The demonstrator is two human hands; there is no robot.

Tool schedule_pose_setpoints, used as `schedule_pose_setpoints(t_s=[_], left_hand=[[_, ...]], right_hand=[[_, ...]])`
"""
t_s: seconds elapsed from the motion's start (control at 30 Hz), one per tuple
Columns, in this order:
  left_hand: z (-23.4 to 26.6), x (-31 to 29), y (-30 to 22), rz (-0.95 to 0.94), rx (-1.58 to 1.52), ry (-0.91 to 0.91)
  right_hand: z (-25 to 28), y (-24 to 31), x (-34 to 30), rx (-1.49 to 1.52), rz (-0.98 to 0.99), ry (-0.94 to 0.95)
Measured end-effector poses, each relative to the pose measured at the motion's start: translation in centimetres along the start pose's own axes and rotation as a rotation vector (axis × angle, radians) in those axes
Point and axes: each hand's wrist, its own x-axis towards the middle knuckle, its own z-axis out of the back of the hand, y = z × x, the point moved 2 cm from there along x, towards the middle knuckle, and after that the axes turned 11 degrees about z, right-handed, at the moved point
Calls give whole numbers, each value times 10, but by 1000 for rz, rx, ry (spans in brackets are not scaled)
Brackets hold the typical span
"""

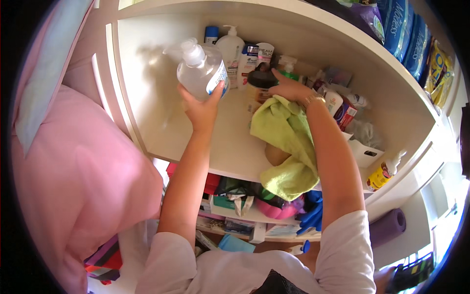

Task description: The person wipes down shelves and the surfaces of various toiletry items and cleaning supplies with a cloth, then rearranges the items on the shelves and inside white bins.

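Note:
My left hand (200,105) is wrapped round the lower part of a clear pump bottle (196,73) with a white pump top and a blue-and-white label, held up over the left part of the shelf. A light green cloth (289,142) hangs from my right hand (291,90). The fingers of that hand reach to a jar (257,93) with a dark lid, and the cloth hides part of the grip. Behind the jar stand a white pump bottle (230,51), a shampoo bottle (247,66) and a white tube (265,52).
A white bin (364,152) with boxes and bottles fills the shelf's right side, next to a yellow bottle (379,177). Blue packs (396,29) lie on the shelf above. Pink fabric (93,171) hangs at left. A purple rolled mat (389,228) is at lower right.

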Motion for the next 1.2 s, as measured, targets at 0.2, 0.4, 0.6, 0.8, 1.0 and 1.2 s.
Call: schedule_pose_setpoints(t_s=[0.2, 0.4, 0.6, 0.8, 1.0, 1.2], left_hand=[[13, 12, 2, 26, 67, 160], [-63, 0, -13, 341, -223, 696], [-142, -13, 5, 216, 135, 716], [-179, -46, 53, 187, 318, 734], [-181, -40, 122, 465, 258, 946], [-188, -38, 130, 672, 253, 1204]], right_hand=[[37, 76, -122, 23, 334, -388], [-52, 114, -205, 219, 682, -616], [-116, 97, -183, 208, 878, -704], [-135, 74, -182, 144, 926, -728], [-143, 73, -179, 194, 978, -770], [-145, 72, -179, 164, 962, -780]])
